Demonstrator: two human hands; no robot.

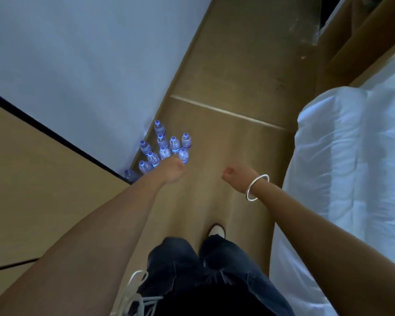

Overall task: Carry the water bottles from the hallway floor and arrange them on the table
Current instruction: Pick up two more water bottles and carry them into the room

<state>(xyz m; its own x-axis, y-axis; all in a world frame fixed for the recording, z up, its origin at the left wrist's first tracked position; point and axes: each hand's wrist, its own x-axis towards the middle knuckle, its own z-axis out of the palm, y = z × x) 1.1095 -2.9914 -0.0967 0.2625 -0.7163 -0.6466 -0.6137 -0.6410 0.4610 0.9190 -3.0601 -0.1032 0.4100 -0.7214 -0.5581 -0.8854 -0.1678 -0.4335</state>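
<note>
**Bottles on the hallway floor, both hands empty**

You are standing on the tan floor looking down, with both arms stretched forward. The water bottles stand upright in a tight cluster at about 11 o'clock from your feet, hard against the foot of the white wall. Nine blue caps can be counted in the cluster; one more bottle sits at the near left edge, partly hidden behind the corner of the tan panel, and whether it is upright cannot be told.

Your left hand reaches toward the near edge of the cluster, its fingers bent loosely downward. It overlaps the nearest bottles in the view, but contact cannot be confirmed, and it grips nothing that shows. Your right hand hangs at about 12 o'clock over bare floor, well apart from the bottles, fingers curled in and holding nothing. A silver bangle circles that wrist.

A bed with white bedding fills the 3 o'clock side. One white shoe shows below the hands, above dark jeans, and white cords hang at the waist.
</note>
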